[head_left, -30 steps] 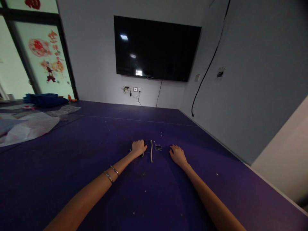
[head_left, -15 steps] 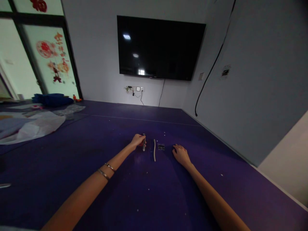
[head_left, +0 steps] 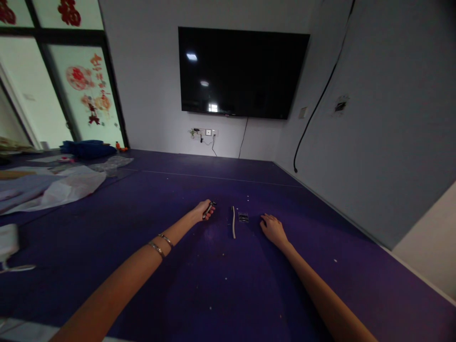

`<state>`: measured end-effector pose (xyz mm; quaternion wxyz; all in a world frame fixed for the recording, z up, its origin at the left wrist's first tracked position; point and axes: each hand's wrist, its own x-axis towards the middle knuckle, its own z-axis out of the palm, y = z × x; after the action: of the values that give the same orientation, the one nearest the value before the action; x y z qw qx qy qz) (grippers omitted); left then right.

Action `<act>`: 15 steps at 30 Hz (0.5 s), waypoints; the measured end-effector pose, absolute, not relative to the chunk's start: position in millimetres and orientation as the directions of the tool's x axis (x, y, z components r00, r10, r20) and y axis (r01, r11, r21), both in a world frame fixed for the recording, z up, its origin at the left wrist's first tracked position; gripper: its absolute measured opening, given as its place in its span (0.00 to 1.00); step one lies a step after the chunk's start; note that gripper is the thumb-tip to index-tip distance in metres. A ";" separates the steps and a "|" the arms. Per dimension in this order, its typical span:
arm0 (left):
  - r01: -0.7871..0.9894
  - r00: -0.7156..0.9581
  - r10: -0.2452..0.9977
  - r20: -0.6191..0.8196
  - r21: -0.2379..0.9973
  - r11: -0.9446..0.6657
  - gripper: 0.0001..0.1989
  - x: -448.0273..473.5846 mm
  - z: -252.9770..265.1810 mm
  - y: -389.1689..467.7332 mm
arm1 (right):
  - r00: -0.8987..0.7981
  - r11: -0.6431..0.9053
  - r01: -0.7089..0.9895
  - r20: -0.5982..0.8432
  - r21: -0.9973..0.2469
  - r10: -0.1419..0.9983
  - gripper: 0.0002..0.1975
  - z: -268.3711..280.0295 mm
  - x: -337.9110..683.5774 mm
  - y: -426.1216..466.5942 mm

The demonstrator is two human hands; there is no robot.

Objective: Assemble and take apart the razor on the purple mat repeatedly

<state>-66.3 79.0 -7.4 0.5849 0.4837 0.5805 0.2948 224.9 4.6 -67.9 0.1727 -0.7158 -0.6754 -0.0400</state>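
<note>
My left hand (head_left: 204, 211) is closed around a slim silver-and-black razor (head_left: 209, 209), its small dark head poking out past the thumb. The fingers cover part of its handle. To the right of that hand lies a thin, slightly bent white stick (head_left: 233, 223) with a dark upper end, perhaps a toothbrush. Beside the stick is a small clear packet (head_left: 243, 217) with dark pieces in it, too small to make out. My right hand (head_left: 273, 230) rests palm down on the purple surface (head_left: 228, 294), right of the packet, fingers loosely spread and holding nothing.
Crumpled clear and white plastic sheeting (head_left: 76, 185) and a dark blue cloth (head_left: 87, 148) lie at the far left. A white object with a strap (head_left: 9, 244) sits at the left edge. A black cable (head_left: 313, 109) hangs along the right wall; a television (head_left: 242, 73) is mounted ahead.
The razor has gone from standing nearly upright in view to slanting within my left hand, which has turned and wrapped around it. The view has shifted slightly left; my right hand stays resting.
</note>
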 end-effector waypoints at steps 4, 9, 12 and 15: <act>0.245 0.176 0.884 -0.433 0.889 0.386 0.22 -69.5 -9.2 80.2 | 0.081 -0.025 0.982 0.296 -0.187 0.952 0.21 -69.2 226.1 6.3; 0.247 0.201 0.857 -0.474 0.871 0.424 0.25 -70.6 -18.8 86.9 | 0.072 -0.022 0.986 0.301 -0.167 0.951 0.21 -73.1 228.1 9.2; 0.250 0.222 0.842 -0.492 0.863 0.439 0.26 -70.2 -26.3 91.5 | 0.074 -0.025 0.987 0.304 -0.162 0.950 0.21 -74.4 228.5 9.7; 0.259 0.250 0.833 -0.493 0.863 0.433 0.26 -70.1 -31.7 94.2 | 0.079 -0.027 0.985 0.306 -0.170 0.949 0.21 -73.6 228.3 9.0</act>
<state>-70.1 94.2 -31.7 0.6277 0.4809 0.5679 0.2287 228.3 9.0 -73.6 0.1695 -0.7146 -0.6766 -0.0534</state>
